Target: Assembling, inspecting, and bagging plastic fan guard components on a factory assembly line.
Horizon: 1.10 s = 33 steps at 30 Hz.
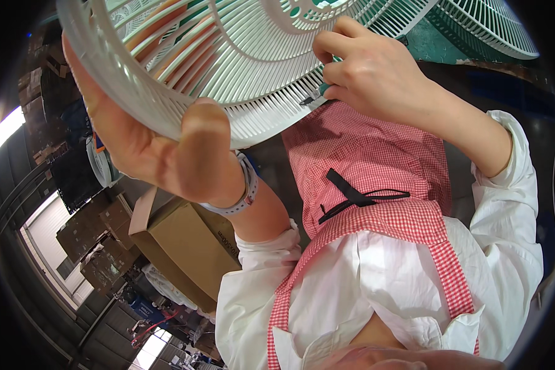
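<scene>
A white round fan grille [259,92] with fine radial slats is tilted up at the top of the view. My left hand [160,148] is closed around its rim, thumb on the near side, and its fingers show through the slats behind. A watch with a pale strap [251,185] is on that wrist. Close to the grille's lower edge, my right hand [376,71] pinches a small tool [308,100] with a dark, thin tip and a bit of green at the fingers. The tip lies at the rim; whether it touches cannot be made out. Most of the tool is hidden in the hand.
Another white grille [490,28] lies at the upper right on a green work surface [428,43]. To the left stand a large cardboard box [182,246] and stacked cartons [108,225]. My red checked apron [364,148] hangs just below the grille.
</scene>
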Tool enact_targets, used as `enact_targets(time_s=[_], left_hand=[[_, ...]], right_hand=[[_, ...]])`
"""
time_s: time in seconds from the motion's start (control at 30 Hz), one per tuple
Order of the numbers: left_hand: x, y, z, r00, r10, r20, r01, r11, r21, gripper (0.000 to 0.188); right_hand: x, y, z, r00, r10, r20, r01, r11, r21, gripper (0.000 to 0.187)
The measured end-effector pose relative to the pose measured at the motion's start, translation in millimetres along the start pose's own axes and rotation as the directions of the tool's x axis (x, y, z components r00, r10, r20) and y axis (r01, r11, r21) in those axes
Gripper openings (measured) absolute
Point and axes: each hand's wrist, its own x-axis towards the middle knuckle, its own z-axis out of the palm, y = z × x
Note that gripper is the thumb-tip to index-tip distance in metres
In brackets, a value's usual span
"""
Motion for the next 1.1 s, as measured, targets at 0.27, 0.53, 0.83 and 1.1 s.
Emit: enact_targets(time_s=[0.27,0.53,0.83,1.1], left_hand=[[1.0,-2.8,-11.2,0.997,-0.077,0.012,0.076,0.935,-0.345,0.052],[1.8,0.5,14.8,0.999,0.05,0.002,-0.05,0.998,-0.036,0.06],[-3.0,-3.3,2.9,0.992,-0.084,-0.09,0.086,0.996,0.009,0.059],[-0.8,-6.1,-0.1,0.996,0.032,0.086,-0.046,0.987,0.156,0.055]], right_hand=[[9.2,-5.1,-0.8,0.998,-0.033,-0.06,0.026,0.994,-0.104,0.019],[11.9,-2.6,2.3,0.997,-0.028,-0.067,0.02,0.994,-0.105,0.017],[0.4,4.1,-3.2,0.997,-0.01,-0.079,0.005,0.998,-0.061,0.018],[-2.2,2.5,2.9,1.0,0.0,-0.002,0.0,0.999,-0.032,0.012]])
